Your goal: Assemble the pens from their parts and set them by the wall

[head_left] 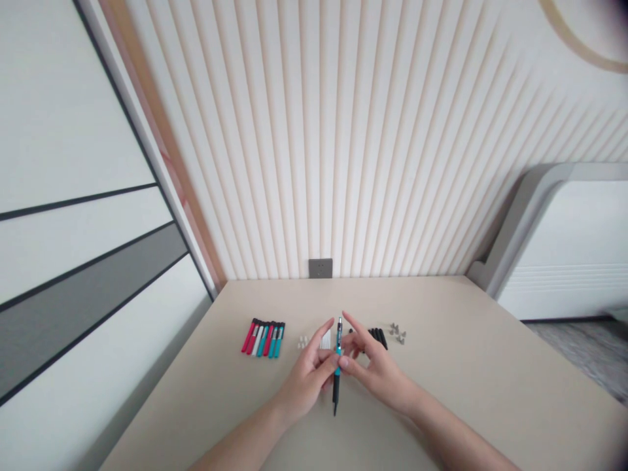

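Looking through the head view, we've got one pen (337,371) pinched mid-barrel by our left hand (305,378) and our right hand (383,371), over the table (441,314), dark tip towards us! It looks whole, we judge; loose parts sit unjoined beyond: coloured barrels (268,341) leftmost, small white pieces (301,341), white sticks (326,339), black sleeves (377,337), metal pieces (401,338) rightmost. Our fingers partly block the sticks and sleeves.

- Table (432,301): beige.
- Behind table: ribbed cream wall (314,131).
- Just above table's back edge: dark socket (320,268).
- Left of table: white-and-grey cabinet (98,301).
- Right of table: white panel (569,242), mottled grey floor (579,356).
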Motion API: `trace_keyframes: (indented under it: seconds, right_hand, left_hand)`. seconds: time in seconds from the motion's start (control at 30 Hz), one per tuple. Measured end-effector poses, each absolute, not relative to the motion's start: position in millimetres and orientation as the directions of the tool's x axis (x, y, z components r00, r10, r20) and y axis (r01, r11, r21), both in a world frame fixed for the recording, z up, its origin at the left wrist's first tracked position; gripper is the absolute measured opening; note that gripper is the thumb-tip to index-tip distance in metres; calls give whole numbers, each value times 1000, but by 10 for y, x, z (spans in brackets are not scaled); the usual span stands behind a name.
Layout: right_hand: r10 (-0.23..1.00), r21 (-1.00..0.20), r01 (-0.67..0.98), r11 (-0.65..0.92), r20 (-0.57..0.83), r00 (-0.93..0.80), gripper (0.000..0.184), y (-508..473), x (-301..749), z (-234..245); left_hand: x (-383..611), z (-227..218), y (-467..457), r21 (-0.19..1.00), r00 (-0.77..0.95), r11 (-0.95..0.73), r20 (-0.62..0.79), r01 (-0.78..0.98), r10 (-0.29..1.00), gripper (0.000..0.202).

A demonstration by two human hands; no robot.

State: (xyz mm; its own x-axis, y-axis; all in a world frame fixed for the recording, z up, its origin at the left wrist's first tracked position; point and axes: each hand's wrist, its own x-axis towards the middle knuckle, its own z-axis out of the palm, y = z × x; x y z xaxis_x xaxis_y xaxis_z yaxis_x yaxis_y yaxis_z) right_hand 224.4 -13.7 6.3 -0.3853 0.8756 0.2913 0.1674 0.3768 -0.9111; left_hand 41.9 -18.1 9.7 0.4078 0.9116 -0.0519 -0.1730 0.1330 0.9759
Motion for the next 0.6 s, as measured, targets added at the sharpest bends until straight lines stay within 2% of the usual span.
trace_keyframes:
  seconds: [0.13, 0.37, 0.5, 0.6]
  right_hand:
    - [855, -934, 130, 332, 240, -459, 74, -152, 2277, 103]
    - [818, -985, 91, 149, 71, -571, 105, -195, 2268, 104]
    - [815, -998, 64, -8, -44, -577, 107, -240, 2225, 93]
    - [808, -997, 13, -70, -64, -585, 106, -258, 2205, 93]
  left_hand:
    - [414, 51, -173, 973, 439, 139, -45, -183, 897, 75]
    - [422, 13, -165, 979, 450, 119, -31, -168, 892, 75]
    - [428, 20, -183, 976, 435, 136, -49, -170, 899, 76]
    - [426, 18, -197, 980, 418, 114, -35, -166, 908, 74]
